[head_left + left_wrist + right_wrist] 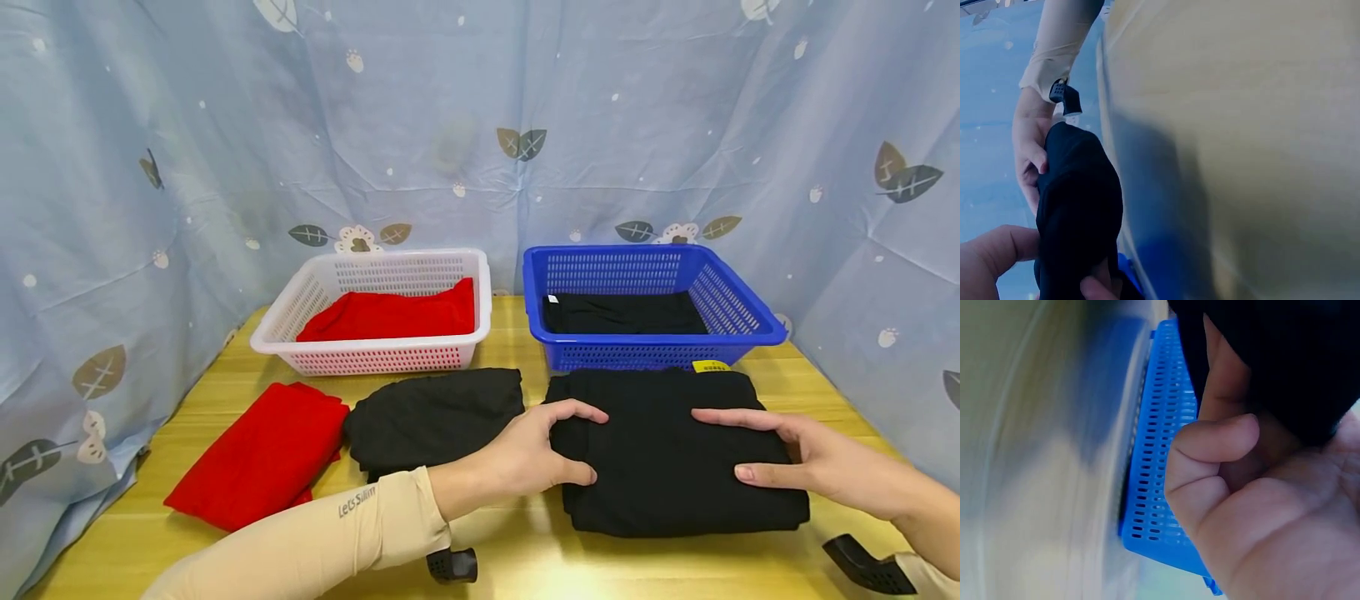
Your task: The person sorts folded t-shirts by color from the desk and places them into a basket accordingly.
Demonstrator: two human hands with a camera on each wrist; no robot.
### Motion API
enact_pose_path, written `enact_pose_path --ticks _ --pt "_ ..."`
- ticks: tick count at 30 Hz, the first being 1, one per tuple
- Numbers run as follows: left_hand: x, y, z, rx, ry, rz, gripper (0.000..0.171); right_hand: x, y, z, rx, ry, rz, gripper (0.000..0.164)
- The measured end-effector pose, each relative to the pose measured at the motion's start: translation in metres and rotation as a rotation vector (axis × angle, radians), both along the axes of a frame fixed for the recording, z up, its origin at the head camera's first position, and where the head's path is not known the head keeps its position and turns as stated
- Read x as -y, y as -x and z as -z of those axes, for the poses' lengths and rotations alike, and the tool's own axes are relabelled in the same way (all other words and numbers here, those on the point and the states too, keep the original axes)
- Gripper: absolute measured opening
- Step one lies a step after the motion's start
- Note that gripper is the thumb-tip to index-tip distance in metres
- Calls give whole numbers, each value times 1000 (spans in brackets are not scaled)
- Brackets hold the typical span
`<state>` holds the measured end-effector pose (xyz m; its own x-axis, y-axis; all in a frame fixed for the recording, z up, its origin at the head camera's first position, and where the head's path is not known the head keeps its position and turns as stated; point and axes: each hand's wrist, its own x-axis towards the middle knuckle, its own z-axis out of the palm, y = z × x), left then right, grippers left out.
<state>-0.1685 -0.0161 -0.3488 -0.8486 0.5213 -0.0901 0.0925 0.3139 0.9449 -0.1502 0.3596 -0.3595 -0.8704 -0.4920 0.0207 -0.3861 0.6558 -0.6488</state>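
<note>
A folded black garment (667,467) with a yellow tag (710,366) at its back edge is held between both hands, in front of the blue basket. My left hand (525,454) grips its left side, thumb and index finger on top. On the opposite side my right hand (832,462) holds it likewise; some fingers are hidden beneath the cloth. In the left wrist view the black bundle (1082,200) appears raised off the table, with the right hand (1030,147) at its far end. Curled fingers of the right hand (1260,519) show against the cloth in the right wrist view.
The blue basket (660,340) contains a folded black cloth (622,314). To its left, a white basket (375,354) holds red cloth (397,314). Another black folded garment (435,421) and a red one (258,454) lie on the wooden table (517,558). A patterned curtain (450,100) hangs behind.
</note>
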Motion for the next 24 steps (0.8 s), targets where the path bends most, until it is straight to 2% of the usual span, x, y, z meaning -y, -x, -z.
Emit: enact_pose_path --ticks 6,12,18,24 --pt "3 6 -10 -1 -44 37 54 3 -3 -11 -28 -1 19 62" --pt "6 16 -22 -23 -98 72 56 1 0 -20 -39 25 25 66" --pt "9 30 -32 -31 -148 113 56 3 9 -31 -30 47 52 66" --pt "10 46 -44 -66 -195 147 53 7 22 -45 -63 59 80 64"
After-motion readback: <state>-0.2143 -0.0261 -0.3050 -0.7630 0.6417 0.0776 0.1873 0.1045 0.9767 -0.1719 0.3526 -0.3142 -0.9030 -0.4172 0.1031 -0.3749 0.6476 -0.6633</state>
